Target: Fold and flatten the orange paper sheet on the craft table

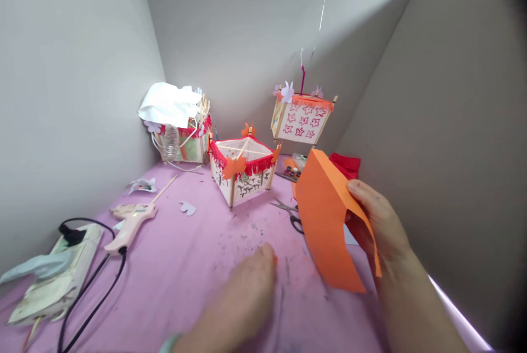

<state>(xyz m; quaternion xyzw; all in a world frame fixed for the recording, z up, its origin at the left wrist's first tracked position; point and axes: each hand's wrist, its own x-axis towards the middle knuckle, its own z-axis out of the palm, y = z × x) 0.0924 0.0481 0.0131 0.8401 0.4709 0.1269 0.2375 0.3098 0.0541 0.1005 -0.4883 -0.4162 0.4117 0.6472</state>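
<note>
My right hand (376, 218) pinches a folded sheet of orange paper (323, 221) by its upper crease, thumb on the outside, and the sheet's two halves hang apart. Low over the table, my left hand (247, 284) is somewhat blurred, its fingers closed and pointing down. A tiny spot of orange shows at its fingertips; what it is I cannot make out. Scissors (294, 216) with dark handles lie beside the orange paper, partly covered by it. Behind them stands a white paper lantern (251, 185) with red fringe and orange paper flowers.
At left lie a glue gun (134, 224) and a power strip (61, 281) with black cables. A lilac paper cutout (188, 208) rests on the purple tablecloth (177, 287). Another lantern (302, 119) hangs at the back; a third (185, 147) stands back left. Grey panels (230, 29) enclose the table.
</note>
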